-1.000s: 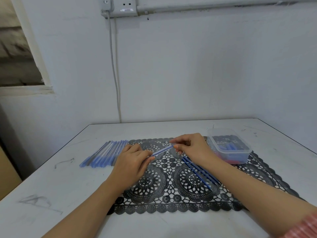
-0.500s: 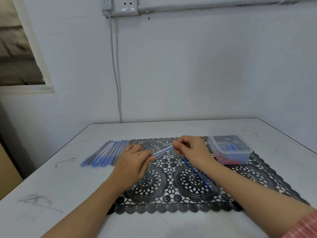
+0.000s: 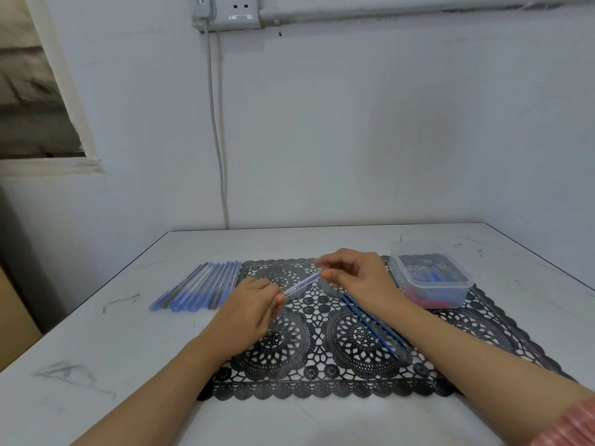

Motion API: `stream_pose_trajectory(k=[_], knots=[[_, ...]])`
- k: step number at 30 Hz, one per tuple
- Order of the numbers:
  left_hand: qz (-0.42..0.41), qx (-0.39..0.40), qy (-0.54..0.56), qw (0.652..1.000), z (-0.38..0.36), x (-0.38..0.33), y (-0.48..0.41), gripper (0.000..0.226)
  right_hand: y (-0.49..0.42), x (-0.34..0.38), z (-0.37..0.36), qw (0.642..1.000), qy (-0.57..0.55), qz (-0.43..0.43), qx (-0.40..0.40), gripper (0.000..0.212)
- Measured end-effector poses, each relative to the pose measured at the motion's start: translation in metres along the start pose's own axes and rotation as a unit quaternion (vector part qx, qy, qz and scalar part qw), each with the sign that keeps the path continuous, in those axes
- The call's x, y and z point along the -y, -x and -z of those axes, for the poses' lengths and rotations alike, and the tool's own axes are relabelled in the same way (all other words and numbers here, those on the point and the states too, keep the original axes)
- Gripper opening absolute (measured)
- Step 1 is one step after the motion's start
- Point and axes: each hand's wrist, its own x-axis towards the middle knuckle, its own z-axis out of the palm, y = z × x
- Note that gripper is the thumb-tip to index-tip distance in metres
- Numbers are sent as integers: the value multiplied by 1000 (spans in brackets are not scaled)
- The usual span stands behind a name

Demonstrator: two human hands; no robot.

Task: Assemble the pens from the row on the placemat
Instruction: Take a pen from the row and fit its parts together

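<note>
Head view: your left hand [image 3: 248, 313] fingers pinch the near end of the pen barrel [image 3: 301, 284]. Your right hand [image 3: 360, 278] fingers are at its far end; can't tell if they're gripping. Risk: a loose pinch drops it onto the refills [image 3: 373, 326] under your right wrist and scatters them.

White wall [image 3: 354, 123], socket [image 3: 240, 11], grey table [image 3: 96, 365]

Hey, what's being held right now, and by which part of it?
A pen: the left-hand grip pinches its near end. The thumb of the right-hand grip meets its far end; a pinch there cannot be told.
</note>
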Motion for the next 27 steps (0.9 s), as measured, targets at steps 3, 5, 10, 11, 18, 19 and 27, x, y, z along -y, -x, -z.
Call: stream_pose_trajectory(k=[3,5,10,11,18,19,27], knots=[[9,-12,-23,1000,-1,4,1,39,1,-4,-3,999,25,4,-24,19],[7,-15,-34,999,-1,5,1,46,1,-6,-4,994,93,32,-41,9],[-10,-25,-73,997,-2,0,0,52,3,-9,-4,978,185,77,-51,33],[-8,-26,-76,997,-2,0,-1,49,3,-9,-3,980,177,73,-50,36],[1,-26,-83,996,-2,-2,-2,43,3,-10,-1,985,134,109,-26,17],[1,-26,-79,997,-1,-2,-1,47,3,-10,-1,982,147,118,-28,20],[-15,-36,-73,997,2,-8,-2,53,4,-17,-3,971,186,140,-54,38]])
